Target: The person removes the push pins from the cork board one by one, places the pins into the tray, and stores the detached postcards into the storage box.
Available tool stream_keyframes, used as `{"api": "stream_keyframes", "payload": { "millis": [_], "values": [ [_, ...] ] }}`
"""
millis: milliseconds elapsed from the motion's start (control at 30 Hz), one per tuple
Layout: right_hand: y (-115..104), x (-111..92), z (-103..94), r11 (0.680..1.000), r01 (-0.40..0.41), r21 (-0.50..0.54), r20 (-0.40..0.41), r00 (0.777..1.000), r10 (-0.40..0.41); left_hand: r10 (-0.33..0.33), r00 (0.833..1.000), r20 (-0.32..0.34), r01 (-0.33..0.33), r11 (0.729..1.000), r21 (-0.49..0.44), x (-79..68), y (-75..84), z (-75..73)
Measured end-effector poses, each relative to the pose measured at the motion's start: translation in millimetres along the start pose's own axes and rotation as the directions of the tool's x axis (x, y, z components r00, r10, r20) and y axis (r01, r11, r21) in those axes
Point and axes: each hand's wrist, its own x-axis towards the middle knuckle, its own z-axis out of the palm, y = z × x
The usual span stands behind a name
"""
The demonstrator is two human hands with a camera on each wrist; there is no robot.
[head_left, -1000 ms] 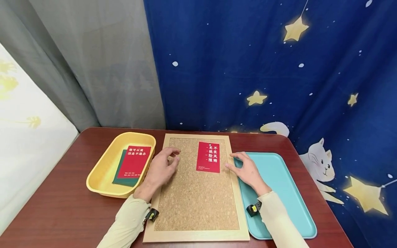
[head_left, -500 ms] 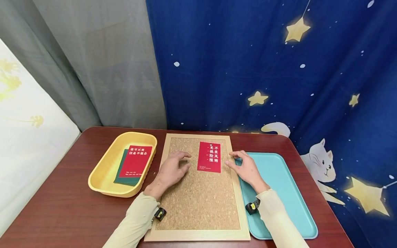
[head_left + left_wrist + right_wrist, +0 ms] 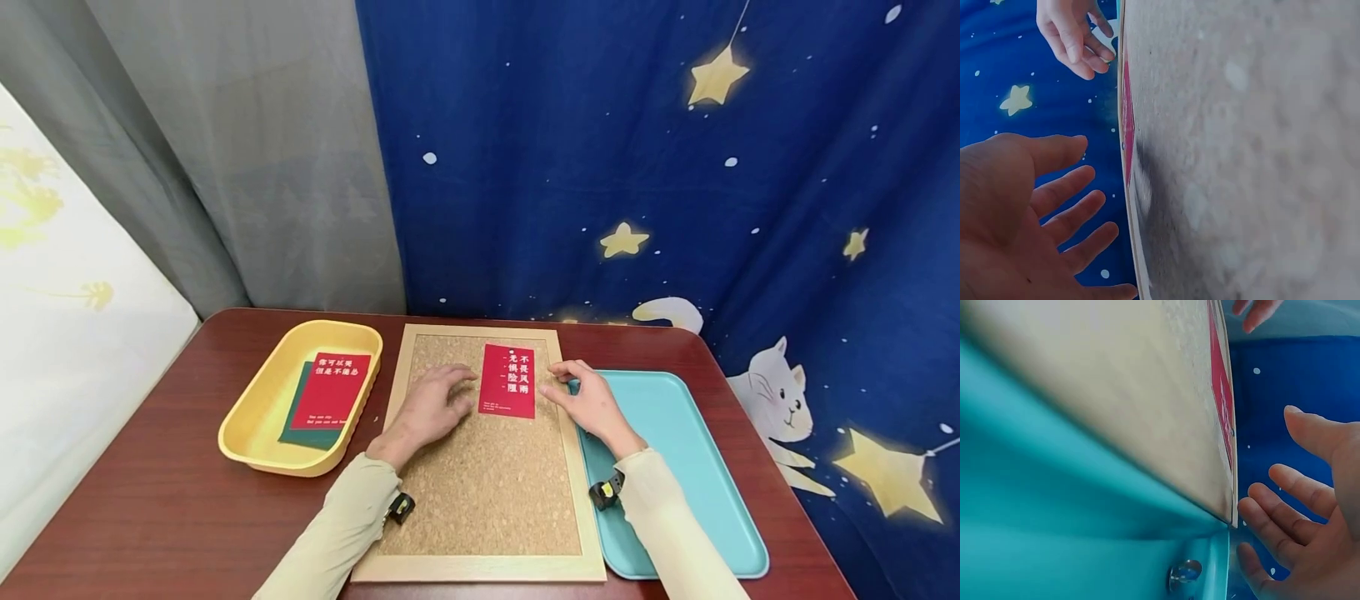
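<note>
A red card [image 3: 507,397] with white Chinese lettering lies on the upper right of the framed cork board [image 3: 480,492]. A small round pin head shows near its top edge. Over the board just left of the card is my left hand [image 3: 429,408], fingers loosely spread and holding nothing. My right hand [image 3: 594,407] hovers at the board's right frame, its relaxed fingers toward the card and nothing in them. Both wrist views show the hands raised above the board, apart from the card; the right hand [image 3: 1075,37] also appears at the top of the left wrist view.
On the left stands a yellow basin [image 3: 251,417] with a red card [image 3: 330,392] overlapping a green card [image 3: 296,429]. A turquoise tray [image 3: 682,467] adjoins the board's right side; a small shiny metal object [image 3: 1185,573] lies in it. Curtains hang behind the table.
My left hand has moved right over the board, from its left frame to close beside the pinned card. The right hand has barely shifted. The cards stay where they were.
</note>
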Motion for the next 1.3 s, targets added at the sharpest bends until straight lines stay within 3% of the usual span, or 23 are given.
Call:
{"api": "stream_keyframes", "payload": {
  "millis": [300, 733, 1300],
  "values": [
    [-2, 4, 0.7, 1.000, -0.005, 0.009, 0.015, 1.000, 0.005, 0.045, 0.994, 0.099, -0.053, 0.995, 0.088, 7.9, 2.1, 6.8],
    [-1, 8, 2.5, 1.000, -0.027, 0.008, 0.031, 0.999, 0.026, -0.004, 0.979, 0.206, -0.022, 0.992, 0.128, 13.6, 5.7, 12.9],
    [-11, 21, 10.0, 1.000, -0.015, 0.002, 0.054, 0.998, 0.014, -0.006, 0.973, 0.232, -0.036, 0.984, 0.176, 14.9, 5.3, 12.7]
  ]
}}
